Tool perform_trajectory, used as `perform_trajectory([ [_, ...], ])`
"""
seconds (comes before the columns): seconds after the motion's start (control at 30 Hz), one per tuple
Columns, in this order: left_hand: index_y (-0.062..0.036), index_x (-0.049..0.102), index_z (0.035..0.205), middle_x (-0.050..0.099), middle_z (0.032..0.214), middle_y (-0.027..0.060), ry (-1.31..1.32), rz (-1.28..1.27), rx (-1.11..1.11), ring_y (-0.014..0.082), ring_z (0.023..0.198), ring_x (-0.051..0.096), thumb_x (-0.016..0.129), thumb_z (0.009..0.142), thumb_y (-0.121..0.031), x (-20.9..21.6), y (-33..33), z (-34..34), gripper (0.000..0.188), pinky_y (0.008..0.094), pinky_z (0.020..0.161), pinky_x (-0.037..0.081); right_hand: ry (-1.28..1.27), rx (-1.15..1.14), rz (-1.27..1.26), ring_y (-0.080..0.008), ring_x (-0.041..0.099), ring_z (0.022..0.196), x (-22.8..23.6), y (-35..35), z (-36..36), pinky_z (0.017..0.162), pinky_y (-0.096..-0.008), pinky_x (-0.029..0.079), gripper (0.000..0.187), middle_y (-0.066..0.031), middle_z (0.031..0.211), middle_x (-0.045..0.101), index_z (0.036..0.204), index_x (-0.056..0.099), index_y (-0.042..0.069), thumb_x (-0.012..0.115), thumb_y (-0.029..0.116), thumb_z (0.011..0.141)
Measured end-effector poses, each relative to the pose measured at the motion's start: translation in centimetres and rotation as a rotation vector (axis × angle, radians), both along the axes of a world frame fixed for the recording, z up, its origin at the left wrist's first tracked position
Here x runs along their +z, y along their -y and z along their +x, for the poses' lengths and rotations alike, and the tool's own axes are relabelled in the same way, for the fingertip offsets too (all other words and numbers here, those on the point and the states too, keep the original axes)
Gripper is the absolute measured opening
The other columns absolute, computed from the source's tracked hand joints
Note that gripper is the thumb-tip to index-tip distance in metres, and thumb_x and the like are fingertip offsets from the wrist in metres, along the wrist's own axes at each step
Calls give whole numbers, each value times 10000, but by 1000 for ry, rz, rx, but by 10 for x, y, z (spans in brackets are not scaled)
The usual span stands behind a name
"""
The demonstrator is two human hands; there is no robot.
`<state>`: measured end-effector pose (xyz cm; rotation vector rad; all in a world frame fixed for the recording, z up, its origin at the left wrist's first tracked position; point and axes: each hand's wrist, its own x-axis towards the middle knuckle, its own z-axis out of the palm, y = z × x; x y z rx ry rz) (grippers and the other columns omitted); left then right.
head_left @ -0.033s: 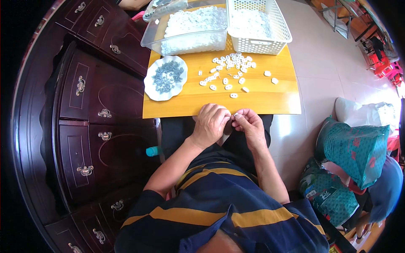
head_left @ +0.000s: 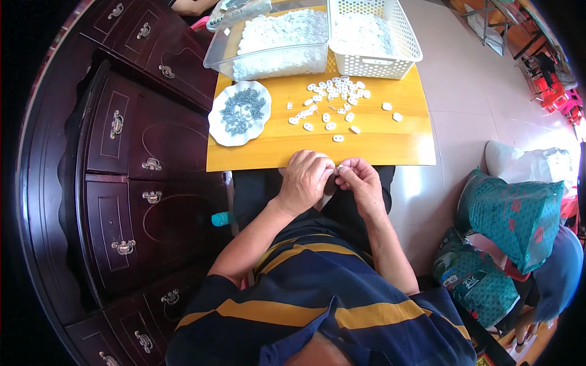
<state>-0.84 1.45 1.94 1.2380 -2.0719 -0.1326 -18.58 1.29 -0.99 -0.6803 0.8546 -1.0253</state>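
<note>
In the grip of the right hand [head_left: 361, 183], pinches a small pale piece [head_left: 339, 166] between thumb and forefinger by the six-o'clock edge of the worktop [head_left: 262, 157]. Curls the left hand [head_left: 305, 180] just beside, at nine o'clock; cannot tell whether holding anything. Has loose white pieces [head_left: 326, 117] at twelve, a plate [head_left: 215, 116] of dark parts [head_left: 243, 100] at ten, a clear bin [head_left: 223, 64] at eleven, a white basket [head_left: 390, 68] toward one.
</note>
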Motion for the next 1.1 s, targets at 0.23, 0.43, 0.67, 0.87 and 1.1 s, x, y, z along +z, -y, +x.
perform_trajectory([
  [0.23, -74, 597, 910, 634, 866, 88, 57, 45, -49, 304, 860, 620, 638, 907, -85, 9, 2, -1, 43, 418, 785, 495, -22, 81, -2, -64, 603, 735, 6, -2, 2, 697, -212, 488, 135, -3, 870, 702, 1003, 692, 51, 653, 177, 1028],
  [0.43, -66, 605, 900, 644, 849, 86, 57, 70, -57, 295, 848, 631, 648, 907, -78, 10, 0, -2, 45, 412, 752, 513, -81, 136, 5, -60, 601, 730, 6, -1, -4, 697, -207, 484, 168, -1, 848, 699, 1000, 695, 48, 647, 205, 1036],
  [0.67, -37, 672, 925, 689, 880, 119, -63, 147, -73, 313, 845, 662, 712, 884, -32, 8, -2, 1, 57, 384, 744, 538, -111, 168, -23, -170, 648, 686, 5, 0, -4, 659, -301, 539, 207, -59, 767, 652, 944, 622, 0, 570, 176, 1040],
  [0.87, -22, 691, 959, 696, 867, 126, -296, 273, -37, 294, 823, 683, 717, 885, -9, 8, -3, -2, 79, 348, 738, 539, 140, 179, 41, -55, 580, 716, 8, -1, -5, 681, -200, 471, 173, 9, 823, 669, 998, 675, 56, 630, 217, 1042],
  [1.1, -14, 674, 939, 701, 847, 121, -388, 307, 17, 268, 769, 691, 695, 917, -31, 1, -3, -4, 35, 339, 692, 539, 17, -9, 43, -65, 601, 728, -5, -3, 7, 675, -202, 494, 140, -17, 889, 702, 1033, 664, 62, 615, 192, 1051],
])
